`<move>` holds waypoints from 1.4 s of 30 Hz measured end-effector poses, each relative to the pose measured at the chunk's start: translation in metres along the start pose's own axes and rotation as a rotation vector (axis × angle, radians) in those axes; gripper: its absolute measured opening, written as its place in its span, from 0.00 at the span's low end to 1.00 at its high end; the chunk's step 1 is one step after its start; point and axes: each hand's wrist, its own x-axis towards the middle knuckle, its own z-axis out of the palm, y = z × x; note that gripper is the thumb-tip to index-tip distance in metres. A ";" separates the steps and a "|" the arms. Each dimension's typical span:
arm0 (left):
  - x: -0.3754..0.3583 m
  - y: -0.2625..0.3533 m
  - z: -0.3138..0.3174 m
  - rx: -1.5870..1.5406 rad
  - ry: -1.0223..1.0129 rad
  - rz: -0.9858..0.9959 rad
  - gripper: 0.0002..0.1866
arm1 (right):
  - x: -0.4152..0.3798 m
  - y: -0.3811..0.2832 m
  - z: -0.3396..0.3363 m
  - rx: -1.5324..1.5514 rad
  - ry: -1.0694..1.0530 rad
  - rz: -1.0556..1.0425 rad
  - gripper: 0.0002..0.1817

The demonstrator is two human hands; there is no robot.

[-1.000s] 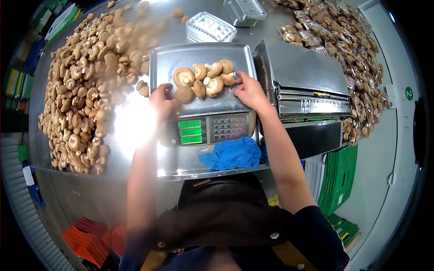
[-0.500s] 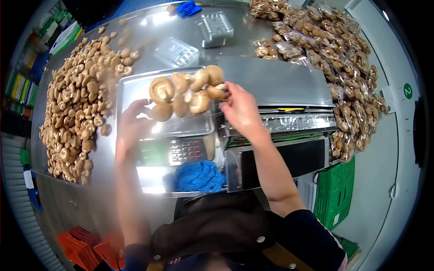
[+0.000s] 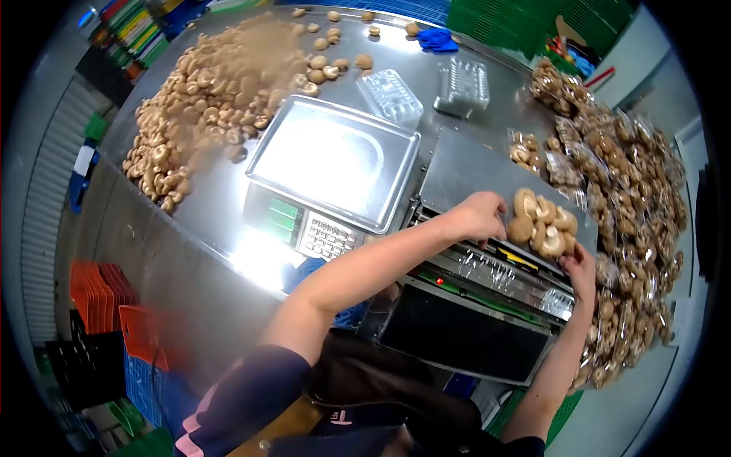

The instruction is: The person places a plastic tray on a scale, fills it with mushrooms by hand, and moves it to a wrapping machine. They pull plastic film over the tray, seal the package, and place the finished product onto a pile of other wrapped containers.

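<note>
A clear tray of brown mushrooms [image 3: 542, 225] is over the grey metal plate [image 3: 464, 171] of a wrapping machine. My left hand [image 3: 481, 217] is closed at its left side, fingers curled. At the near right corner, my right hand [image 3: 580, 270] has its thumb and fingers against the tray. The tray's see-through rim is hard to make out. Just below the hands runs the machine's shiny film bar [image 3: 495, 270], with a yellow strip [image 3: 518, 259] along it. Left of the machine stands a scale with a bare steel pan [image 3: 327, 164].
Loose mushrooms [image 3: 221, 99] are heaped at the left. Wrapped mushroom packs [image 3: 628, 221] pile up along the right. Two clear plastic trays [image 3: 392, 95] [image 3: 463, 87] lie behind the scale, near a blue cloth [image 3: 438, 39]. Orange crates [image 3: 99, 293] stand low at the left.
Both hands have carried the tray of mushrooms rightward, from above the scale pan to the wrapping machine's plate. The head view has swung to the right.
</note>
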 end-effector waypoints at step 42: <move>-0.027 0.019 -0.068 0.620 0.786 0.803 0.15 | -0.043 -0.007 -0.012 -0.176 0.328 -0.172 0.19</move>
